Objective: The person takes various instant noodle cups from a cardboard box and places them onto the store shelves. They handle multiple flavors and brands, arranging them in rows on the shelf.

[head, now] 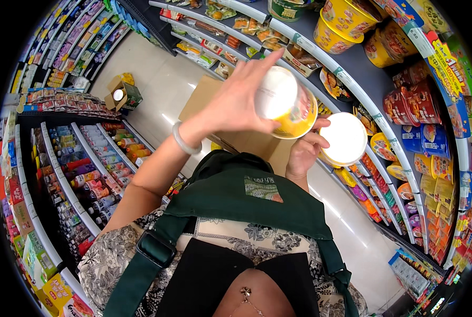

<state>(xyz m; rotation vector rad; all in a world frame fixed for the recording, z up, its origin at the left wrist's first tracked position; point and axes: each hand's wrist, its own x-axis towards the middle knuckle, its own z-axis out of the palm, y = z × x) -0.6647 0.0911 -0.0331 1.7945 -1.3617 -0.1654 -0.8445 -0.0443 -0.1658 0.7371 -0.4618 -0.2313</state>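
Observation:
My left hand [236, 95] grips a yellow instant-noodle tub [295, 119] from its left side, thumb below and fingers above. The tub is tilted, with its white round end up and its wider rim toward the lower right. A pale bangle [186, 138] circles the left wrist. My right hand [304, 152] holds a second tub [343, 138] by its left edge. Its white round face points up at me, and a strip of yellow side shows below. The two tubs are close together in front of the shelves. Part of the right hand's fingers is hidden behind the tubs.
An open cardboard box [255, 146] stands on the floor below my hands. Shelves of noodle tubs [339, 23] curve along the right, with packaged snacks [267, 35] lower down. Bottled drinks [97, 178] fill the left shelves. A small green carton [125, 95] sits in the aisle.

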